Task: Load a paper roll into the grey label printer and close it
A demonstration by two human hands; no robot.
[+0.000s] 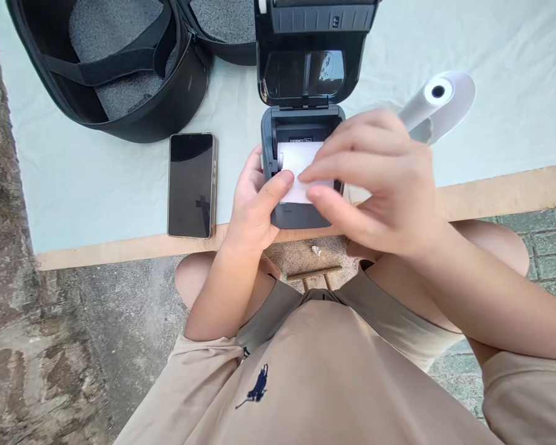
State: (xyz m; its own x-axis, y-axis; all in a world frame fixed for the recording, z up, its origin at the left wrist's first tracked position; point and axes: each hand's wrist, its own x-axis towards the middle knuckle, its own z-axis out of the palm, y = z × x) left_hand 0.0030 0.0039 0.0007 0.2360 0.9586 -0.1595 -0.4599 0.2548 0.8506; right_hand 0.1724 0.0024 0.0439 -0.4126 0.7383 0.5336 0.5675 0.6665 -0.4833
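Note:
A small dark grey printer (pixel 288 123) sits at the table's near edge with its lid (pixel 306 55) swung open and upright. A white paper roll (pixel 301 162) lies in its bay, a strip pulled toward me. My left hand (pixel 252 204) grips the printer's left side, thumb pressing on the paper. My right hand (pixel 380 179) hovers over the bay, fingertips pinching the paper's edge.
A black phone (pixel 191 184) lies face up left of the printer. An open black carrying case (pixel 115 68) stands at the back left. A second white paper roll (pixel 433 102) lies at the right. The table has a pale cloth (pixel 97 179) and a wooden front edge (pixel 505 191).

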